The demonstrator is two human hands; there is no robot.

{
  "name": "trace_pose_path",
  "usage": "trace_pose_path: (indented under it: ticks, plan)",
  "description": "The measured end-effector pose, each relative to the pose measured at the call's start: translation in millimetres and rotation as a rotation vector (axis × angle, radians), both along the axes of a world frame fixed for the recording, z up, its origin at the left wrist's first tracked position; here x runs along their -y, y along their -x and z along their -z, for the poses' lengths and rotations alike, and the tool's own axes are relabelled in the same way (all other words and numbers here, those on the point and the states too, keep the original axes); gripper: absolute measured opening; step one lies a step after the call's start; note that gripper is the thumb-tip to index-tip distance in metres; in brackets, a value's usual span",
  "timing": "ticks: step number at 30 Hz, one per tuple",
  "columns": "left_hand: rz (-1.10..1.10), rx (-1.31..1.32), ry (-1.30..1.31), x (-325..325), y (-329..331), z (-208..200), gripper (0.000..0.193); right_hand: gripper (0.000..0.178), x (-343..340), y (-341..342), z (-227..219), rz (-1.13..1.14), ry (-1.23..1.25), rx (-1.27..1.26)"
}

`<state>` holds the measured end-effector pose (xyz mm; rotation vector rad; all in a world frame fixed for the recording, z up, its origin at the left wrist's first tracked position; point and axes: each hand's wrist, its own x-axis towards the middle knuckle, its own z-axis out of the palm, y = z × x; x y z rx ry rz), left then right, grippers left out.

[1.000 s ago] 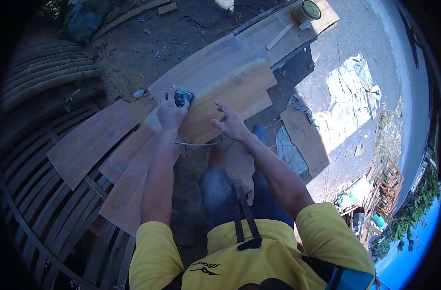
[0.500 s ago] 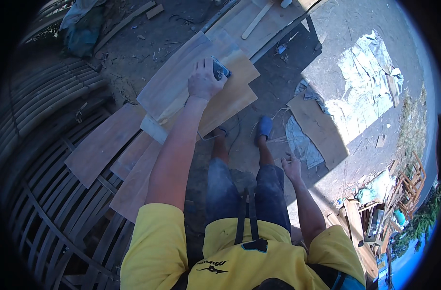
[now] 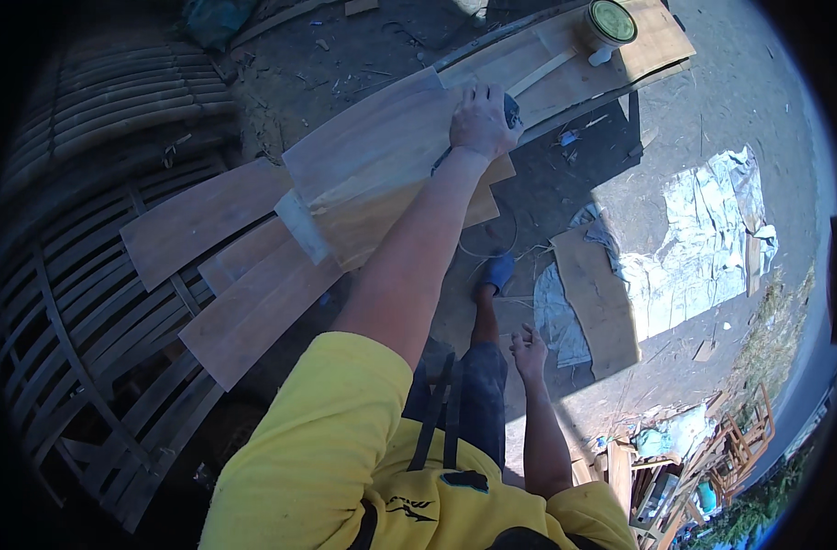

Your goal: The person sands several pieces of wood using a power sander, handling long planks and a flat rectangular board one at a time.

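My left hand (image 3: 482, 122) is closed around a dark blue power sander (image 3: 512, 111), mostly hidden by the fingers. The sander rests near the far right end of a thin plywood panel (image 3: 368, 142), which lies over other overlapping sheets. My left arm stretches forward across the panels. A pale strip (image 3: 301, 227) sits at the near left end of the stack. My right hand (image 3: 528, 354) hangs low at my side, fingers loosely apart and nothing in it.
On the far bench (image 3: 661, 41) are a round tin (image 3: 611, 23) and a flat stick (image 3: 542, 73). Slatted bamboo (image 3: 116, 92) stands at left. Cardboard (image 3: 594, 302) and a pale sheet (image 3: 698, 247) lie on the ground at right, near a scrap wood pile (image 3: 684, 467). A cord loops beside my foot.
My left hand has moved the sander away and rightward along the panel. My body leans further forward, and the tin has come fully into view. The right hand still hangs loose.
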<state>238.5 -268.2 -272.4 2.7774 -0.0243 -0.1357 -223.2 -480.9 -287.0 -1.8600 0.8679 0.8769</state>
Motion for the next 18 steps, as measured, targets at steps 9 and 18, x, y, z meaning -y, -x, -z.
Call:
trace_pose_path:
  ticks: [9,18]
  plan:
    - [-0.231,-0.015,0.025,-75,60,-9,0.064,0.046,18,0,-1,-0.096,0.010,-0.050]
    - [-0.471,-0.015,-0.015,-163,111,-13,0.065,0.053,5,7,-1,-0.227,-0.028,-0.063]
